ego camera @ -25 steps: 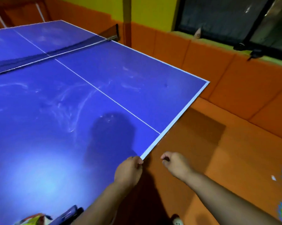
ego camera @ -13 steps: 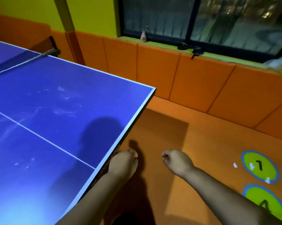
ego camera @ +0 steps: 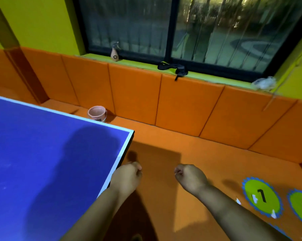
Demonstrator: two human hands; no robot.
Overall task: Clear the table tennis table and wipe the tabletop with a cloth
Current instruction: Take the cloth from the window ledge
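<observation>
The blue table tennis table [ego camera: 42, 153] fills the lower left, and its white-edged corner sits near the middle of the view. My left hand [ego camera: 127, 178] hovers just off the table's end edge with its fingers curled into a fist that holds nothing. My right hand [ego camera: 190, 178] is over the orange floor to the right, also curled and empty. No cloth is in either hand. My shadow falls across the tabletop near the corner.
A pink bucket [ego camera: 97, 113] stands on the floor behind the table corner, against the orange padded wall. On the green window sill are a small spray bottle [ego camera: 115, 53], a black bundle [ego camera: 174, 68] and a crumpled pale thing [ego camera: 265, 83]. Numbered green floor circles [ego camera: 261, 195] lie at the right.
The view has swung right along the table's end toward the window wall. The net has left the view and the pink bucket has come in. My left hand moved off the table edge.
</observation>
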